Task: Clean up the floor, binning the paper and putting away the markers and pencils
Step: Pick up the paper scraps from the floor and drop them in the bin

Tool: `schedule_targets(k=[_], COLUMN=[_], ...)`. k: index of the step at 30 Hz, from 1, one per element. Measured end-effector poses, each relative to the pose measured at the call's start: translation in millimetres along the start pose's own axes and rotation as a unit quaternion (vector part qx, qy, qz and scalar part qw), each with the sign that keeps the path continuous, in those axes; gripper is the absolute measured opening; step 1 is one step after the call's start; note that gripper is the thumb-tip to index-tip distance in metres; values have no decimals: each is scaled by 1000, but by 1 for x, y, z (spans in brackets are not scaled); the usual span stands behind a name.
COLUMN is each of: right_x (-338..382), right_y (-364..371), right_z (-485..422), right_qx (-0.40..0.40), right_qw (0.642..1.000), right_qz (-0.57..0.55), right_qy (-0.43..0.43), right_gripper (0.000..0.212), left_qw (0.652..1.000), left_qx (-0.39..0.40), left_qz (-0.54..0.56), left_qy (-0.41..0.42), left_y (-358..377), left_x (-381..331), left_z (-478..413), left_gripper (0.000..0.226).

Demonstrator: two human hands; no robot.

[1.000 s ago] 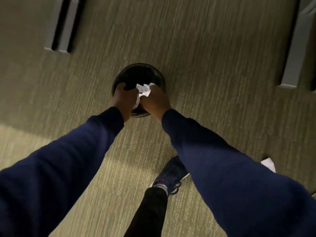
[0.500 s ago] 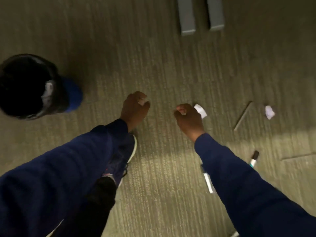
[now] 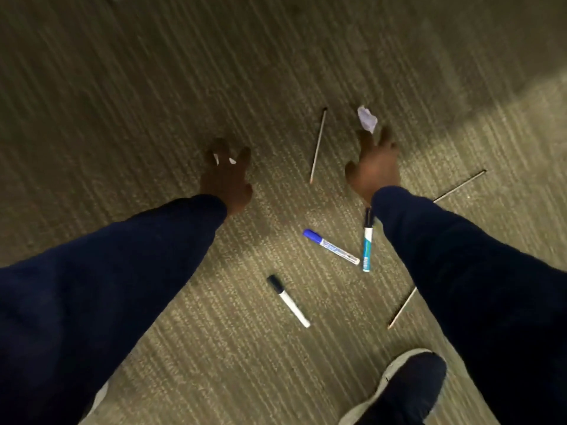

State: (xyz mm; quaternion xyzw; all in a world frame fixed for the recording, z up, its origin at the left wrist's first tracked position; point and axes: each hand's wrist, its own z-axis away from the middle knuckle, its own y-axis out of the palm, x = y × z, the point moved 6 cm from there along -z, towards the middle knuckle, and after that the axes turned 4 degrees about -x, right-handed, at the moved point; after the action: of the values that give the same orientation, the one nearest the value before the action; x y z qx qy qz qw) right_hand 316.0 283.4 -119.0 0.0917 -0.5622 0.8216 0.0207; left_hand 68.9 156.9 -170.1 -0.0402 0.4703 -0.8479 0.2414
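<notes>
My left hand [image 3: 227, 173] hovers over the carpet with fingers apart, and white bits of a paper scrap [image 3: 232, 161] show between them; I cannot tell if it touches the scrap. My right hand [image 3: 372, 167] is spread open just short of a crumpled paper ball [image 3: 366, 118]. A pencil [image 3: 317, 145] lies between the hands. Two more pencils [image 3: 460, 185] [image 3: 402, 308] lie to the right, partly under my right sleeve. Nearer me lie a blue-capped marker [image 3: 331, 246], a teal marker [image 3: 367, 243] and a black-capped white marker [image 3: 288, 300]. The bin is out of view.
My shoe [image 3: 399, 391] stands on the carpet at the lower right, close to the nearest pencil. Ribbed olive carpet [image 3: 153, 87] stretches to the left and far side.
The view swung right, away from the bin, which left the frame. Both hands let go of the paper over the bin, moved to the scattered items and opened out from loose fists.
</notes>
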Motion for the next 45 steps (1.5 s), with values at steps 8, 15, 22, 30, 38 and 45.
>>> schedule_targets(k=[8, 15, 22, 30, 38, 45], right_x=[17, 35, 166, 439, 661, 721], right_y=[12, 6, 29, 52, 75, 79], right_z=[-56, -20, 77, 167, 271, 315], right_qx=[41, -23, 77, 263, 398, 460], right_qw=[997, 991, 894, 821, 785, 762], right_qz=[46, -127, -425, -504, -467, -421], right_qy=[-42, 40, 121, 57, -90, -176], right_gripper=[59, 31, 37, 21, 29, 52], left_qw=[988, 975, 872, 675, 529, 457], left_qx=[-113, -96, -130, -270, -376, -364], left_qz=[36, 191, 448, 599, 644, 678], left_qy=[99, 59, -148, -335, -404, -446], left_y=[10, -10, -73, -157, -213, -200], left_x=[-4, 12, 97, 298, 497, 557], left_z=[-1, 11, 64, 148, 247, 266], left_gripper=[41, 33, 28, 16, 5, 28])
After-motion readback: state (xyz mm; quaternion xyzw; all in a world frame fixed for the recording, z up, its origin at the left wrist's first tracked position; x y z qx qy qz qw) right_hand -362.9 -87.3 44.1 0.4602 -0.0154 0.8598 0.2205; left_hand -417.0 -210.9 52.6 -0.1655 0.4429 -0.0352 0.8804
